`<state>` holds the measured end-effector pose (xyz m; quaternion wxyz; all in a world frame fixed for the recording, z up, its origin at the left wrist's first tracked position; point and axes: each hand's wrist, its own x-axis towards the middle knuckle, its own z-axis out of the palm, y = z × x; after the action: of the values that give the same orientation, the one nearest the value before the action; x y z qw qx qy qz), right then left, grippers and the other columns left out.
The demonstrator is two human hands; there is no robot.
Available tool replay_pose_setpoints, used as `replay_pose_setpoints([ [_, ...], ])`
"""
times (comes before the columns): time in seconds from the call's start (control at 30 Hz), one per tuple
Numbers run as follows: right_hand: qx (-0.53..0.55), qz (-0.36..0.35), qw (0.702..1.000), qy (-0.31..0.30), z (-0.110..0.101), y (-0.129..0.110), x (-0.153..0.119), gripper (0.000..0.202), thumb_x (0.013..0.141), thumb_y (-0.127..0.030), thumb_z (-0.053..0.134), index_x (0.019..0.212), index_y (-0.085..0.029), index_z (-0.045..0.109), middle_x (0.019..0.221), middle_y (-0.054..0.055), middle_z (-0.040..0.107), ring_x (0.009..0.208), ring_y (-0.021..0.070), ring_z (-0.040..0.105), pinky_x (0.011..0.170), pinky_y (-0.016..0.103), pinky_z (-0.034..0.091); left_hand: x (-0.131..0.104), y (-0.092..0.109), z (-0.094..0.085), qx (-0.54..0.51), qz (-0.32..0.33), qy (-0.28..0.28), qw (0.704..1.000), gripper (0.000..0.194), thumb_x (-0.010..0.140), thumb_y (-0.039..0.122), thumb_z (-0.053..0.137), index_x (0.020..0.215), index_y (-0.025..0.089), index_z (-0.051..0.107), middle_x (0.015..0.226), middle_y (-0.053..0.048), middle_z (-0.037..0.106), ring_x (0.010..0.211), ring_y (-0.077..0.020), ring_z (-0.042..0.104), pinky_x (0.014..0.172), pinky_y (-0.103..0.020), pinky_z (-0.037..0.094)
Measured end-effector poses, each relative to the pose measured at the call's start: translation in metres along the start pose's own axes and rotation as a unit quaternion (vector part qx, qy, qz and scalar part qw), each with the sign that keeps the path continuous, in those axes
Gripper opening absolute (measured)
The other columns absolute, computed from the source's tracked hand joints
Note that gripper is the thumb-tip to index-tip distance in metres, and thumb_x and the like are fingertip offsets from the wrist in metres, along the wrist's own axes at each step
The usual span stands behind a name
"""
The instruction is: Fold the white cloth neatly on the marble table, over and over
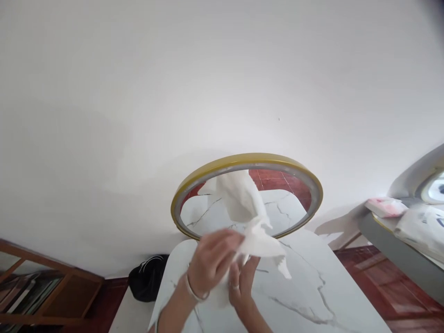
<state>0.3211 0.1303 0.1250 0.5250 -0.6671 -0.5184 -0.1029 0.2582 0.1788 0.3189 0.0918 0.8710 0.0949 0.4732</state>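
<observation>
A white tissue (263, 243) hangs crumpled and loose between my hands, with one corner drooping to the right. My left hand (215, 256), a bangle on its wrist, pinches the tissue from the left and is slightly blurred. From below, my right hand (243, 280), with a ring on one finger, has its fingers closed around the tissue's lower part. Just behind them, an oval-looking mirror (284, 217) with a gold frame leans against the wall and reflects the tissue. Both hands are above a white marble-patterned table (294, 296).
A plain white wall (138, 92) rises behind the table. At left are a black bag (147, 277) and a wooden shelf (69, 296) with books. On the right, a grey table (385, 240) carries a pink-and-white packet (385, 206) and a white plastic package (421, 229).
</observation>
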Motion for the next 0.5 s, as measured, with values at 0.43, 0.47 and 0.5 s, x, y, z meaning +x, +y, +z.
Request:
replay_pose_setpoints([
  [0.43,-0.046,-0.23,0.963,0.134,-0.02,-0.036,0.229,0.064,0.089,-0.033,0.052,0.146,-0.023,0.023,0.13,0.012,0.053,0.121,0.0263,0.051,0.1,0.046,0.044,0.061,-0.115,-0.049,0.178,-0.204,0.175,0.947,0.019,0.09,0.024,0.043,0.092,0.023,0.062,0.116,-0.008,0.055,0.107,-0.0201,0.053,0.092,-0.039,0.044],
  [0.47,-0.045,-0.243,0.959,0.139,-0.022,-0.035,0.23,0.067,0.089,-0.032,0.052,0.147,-0.022,0.02,0.131,0.012,0.052,0.122,0.0259,0.049,0.101,0.046,0.043,0.06,-0.112,-0.046,0.174,-0.182,0.166,0.953,0.023,0.092,0.025,0.04,0.096,0.023,0.063,0.123,-0.008,0.052,0.114,-0.0208,0.049,0.097,-0.04,0.042],
  [0.5,-0.047,-0.254,0.956,0.139,-0.024,-0.034,0.232,0.069,0.089,-0.032,0.052,0.147,-0.02,0.019,0.133,0.013,0.05,0.124,0.0258,0.047,0.103,0.046,0.041,0.06,-0.108,-0.044,0.155,-0.167,0.144,0.963,0.026,0.093,0.026,0.039,0.104,0.024,0.062,0.126,-0.007,0.051,0.118,-0.0206,0.048,0.099,-0.039,0.04],
])
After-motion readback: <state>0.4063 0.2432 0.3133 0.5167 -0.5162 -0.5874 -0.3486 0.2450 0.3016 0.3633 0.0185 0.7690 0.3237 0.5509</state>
